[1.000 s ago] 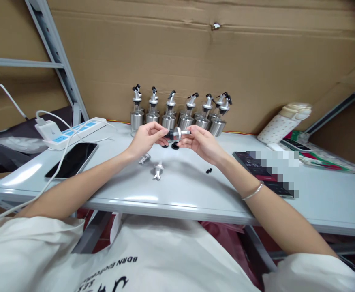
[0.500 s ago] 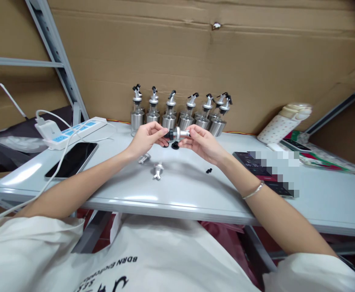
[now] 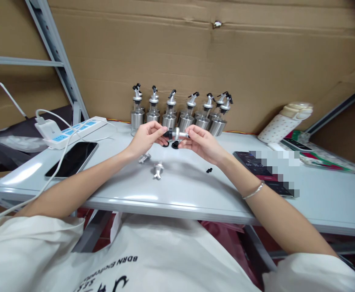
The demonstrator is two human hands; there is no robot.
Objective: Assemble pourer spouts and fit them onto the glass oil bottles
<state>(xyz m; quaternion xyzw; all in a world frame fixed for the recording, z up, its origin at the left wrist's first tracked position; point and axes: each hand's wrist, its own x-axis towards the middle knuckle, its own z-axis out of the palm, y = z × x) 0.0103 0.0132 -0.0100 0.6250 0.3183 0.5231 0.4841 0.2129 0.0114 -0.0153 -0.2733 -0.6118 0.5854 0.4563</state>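
Observation:
My left hand (image 3: 147, 137) and my right hand (image 3: 202, 142) together hold a small silver pourer spout with a black end (image 3: 174, 133) just above the grey table (image 3: 183, 188). The left fingers pinch its black end, the right fingers grip its silver end. Under the hands lie two black round caps (image 3: 174, 145). Two loose silver spouts (image 3: 157, 170) rest on the table near my left wrist. A tiny black piece (image 3: 208, 170) lies by my right wrist. Several steel bottles with pourer tops (image 3: 180, 115) stand in a row behind the hands.
A dark phone (image 3: 72, 159) lies at the left with a white cable across it, beside a white power strip (image 3: 71, 132). A dark tablet (image 3: 261, 172) lies on the right. A white dotted bottle (image 3: 282, 123) rests at the far right. Cardboard (image 3: 195, 61) backs the table.
The hands have shifted the spout slightly to the left and turned it a little; everything on the table has stayed where it was.

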